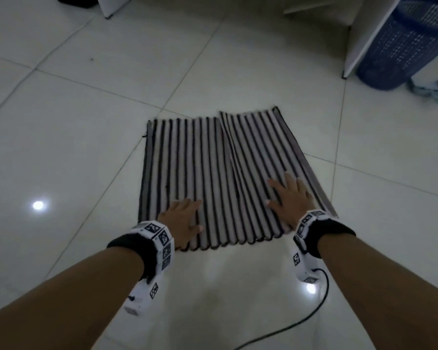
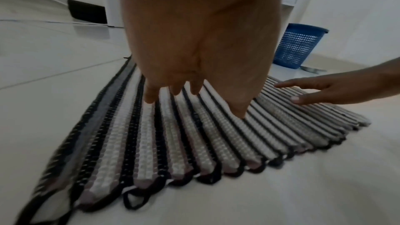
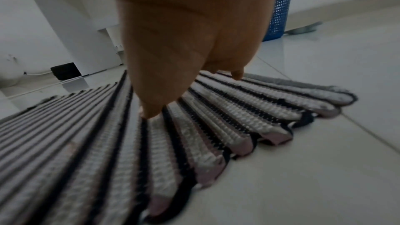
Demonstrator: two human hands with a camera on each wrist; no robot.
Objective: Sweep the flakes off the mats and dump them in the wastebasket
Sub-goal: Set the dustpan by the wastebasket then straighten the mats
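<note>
Two black-and-white striped mats lie side by side on the tiled floor: the left mat (image 1: 185,157) (image 2: 151,143) and the right mat (image 1: 261,147) (image 3: 227,109), its inner edge lapping over the left one. My left hand (image 1: 181,218) (image 2: 184,81) lies flat with spread fingers on the near end of the left mat. My right hand (image 1: 290,198) (image 3: 184,74) (image 2: 324,91) lies flat with spread fingers on the near end of the right mat. No flakes show on the mats. The blue mesh wastebasket (image 1: 405,46) (image 2: 296,45) (image 3: 279,6) stands at the far right.
A white furniture panel (image 1: 367,39) stands just left of the wastebasket, and a grey object (image 1: 427,90) lies on the floor beside the basket. A black cable (image 1: 301,322) runs from my right wrist across the near floor. A dark box (image 2: 86,10) sits by the far wall.
</note>
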